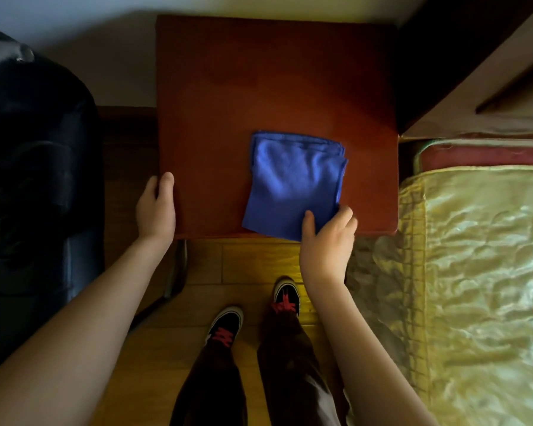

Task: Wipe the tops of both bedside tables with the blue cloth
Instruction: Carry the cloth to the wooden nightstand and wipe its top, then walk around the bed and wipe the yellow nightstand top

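Observation:
A reddish-brown bedside table (228, 96) fills the middle of the view, seen from above. A folded blue cloth (293, 179) lies flat on its top, toward the front right. My right hand (328, 241) pinches the cloth's near right corner, thumb on top and fingers at the edge. My left hand (156, 207) rests on the table's front left corner, thumb on the top and fingers curled around the side. Only this one bedside table is in view.
A bed with a shiny gold quilted cover (480, 272) runs along the right, its dark wooden headboard (462, 72) behind it. A dark leather armchair (34, 179) stands at the left. My two feet in black shoes (225, 327) stand on the wood floor.

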Demonstrator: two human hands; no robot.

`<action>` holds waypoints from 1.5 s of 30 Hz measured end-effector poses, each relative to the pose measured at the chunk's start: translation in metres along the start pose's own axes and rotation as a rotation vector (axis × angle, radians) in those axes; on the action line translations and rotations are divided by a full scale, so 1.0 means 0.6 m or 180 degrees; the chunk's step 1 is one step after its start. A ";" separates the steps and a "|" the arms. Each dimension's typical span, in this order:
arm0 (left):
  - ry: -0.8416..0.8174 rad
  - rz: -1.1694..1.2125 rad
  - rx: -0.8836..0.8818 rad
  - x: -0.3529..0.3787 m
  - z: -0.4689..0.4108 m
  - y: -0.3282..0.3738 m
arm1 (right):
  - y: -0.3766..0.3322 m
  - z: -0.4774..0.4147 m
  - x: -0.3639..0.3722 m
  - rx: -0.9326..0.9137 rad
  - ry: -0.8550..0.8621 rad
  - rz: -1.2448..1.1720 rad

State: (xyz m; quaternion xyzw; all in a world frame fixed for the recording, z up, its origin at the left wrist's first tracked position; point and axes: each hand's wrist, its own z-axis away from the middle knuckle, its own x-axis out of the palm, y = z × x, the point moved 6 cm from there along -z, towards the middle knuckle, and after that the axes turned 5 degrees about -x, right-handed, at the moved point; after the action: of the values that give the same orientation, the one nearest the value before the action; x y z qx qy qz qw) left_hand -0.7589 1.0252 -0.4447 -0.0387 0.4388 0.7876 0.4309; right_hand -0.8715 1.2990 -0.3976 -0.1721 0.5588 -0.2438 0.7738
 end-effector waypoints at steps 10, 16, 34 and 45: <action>-0.0340 -0.0600 -0.0352 -0.046 0.099 0.047 | -0.092 0.039 -0.078 0.0787 -0.0813 -0.2160; -0.0962 -0.0725 0.0602 -0.155 0.316 0.228 | -0.205 0.159 -0.289 0.0216 -0.0630 -0.1959; -0.1782 -0.2366 0.1016 -0.456 0.602 0.088 | -0.001 0.659 -0.542 0.0886 0.0828 -0.2180; -0.2762 -0.3133 0.2799 -0.274 0.737 0.166 | 0.114 0.881 -0.555 0.1746 0.1992 -0.3034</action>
State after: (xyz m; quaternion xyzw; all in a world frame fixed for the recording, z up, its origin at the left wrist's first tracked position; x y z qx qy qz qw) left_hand -0.5867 1.2155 -0.0365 0.2562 0.4351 0.2054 0.8384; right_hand -0.4427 1.5419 -0.0071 -0.1180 0.5379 -0.7347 0.3961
